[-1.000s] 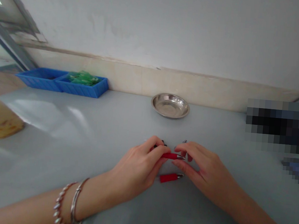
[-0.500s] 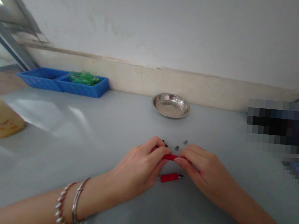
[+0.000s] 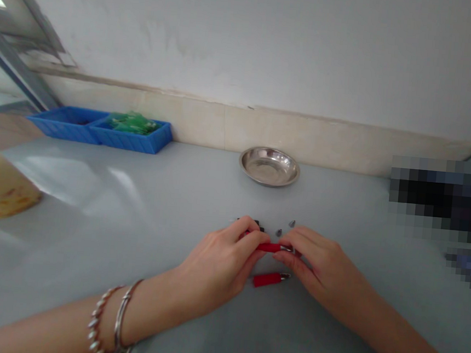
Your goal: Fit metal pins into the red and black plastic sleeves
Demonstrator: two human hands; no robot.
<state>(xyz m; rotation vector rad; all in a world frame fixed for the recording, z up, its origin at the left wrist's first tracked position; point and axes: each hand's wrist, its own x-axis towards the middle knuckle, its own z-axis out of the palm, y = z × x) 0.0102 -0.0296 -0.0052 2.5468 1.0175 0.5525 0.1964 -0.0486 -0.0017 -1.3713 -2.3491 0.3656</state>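
Pen (image 3: 268, 247) I'm holding: red plastic, matt-looking; tip (image 3: 286, 249) glossy, metal-look. Dish (image 3: 269, 171): polished metal. Blue bins (image 3: 125, 141): ribbed plastic. Tabletop (image 3: 195, 189): smooth, faint sheen. My bangle (image 3: 118, 320): shiny metal.

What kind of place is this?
Perhaps a workshop bench: a grey table against a wall, blue bins at the back, and small metal pieces lying near the red pen-like part in the left hand.

Red pen (image 3: 269, 247), one: gripped in left hand (image 3: 222, 260), right hand (image 3: 316, 260) about its metal tip (image 3: 286, 248). Second red pen (image 3: 266, 280): just beside left hand. Small metal cones (image 3: 292, 224), two: just beyond right hand. Metal dish (image 3: 269, 168): beyond both hands. Blue trays (image 3: 129, 142): well beyond left hand.
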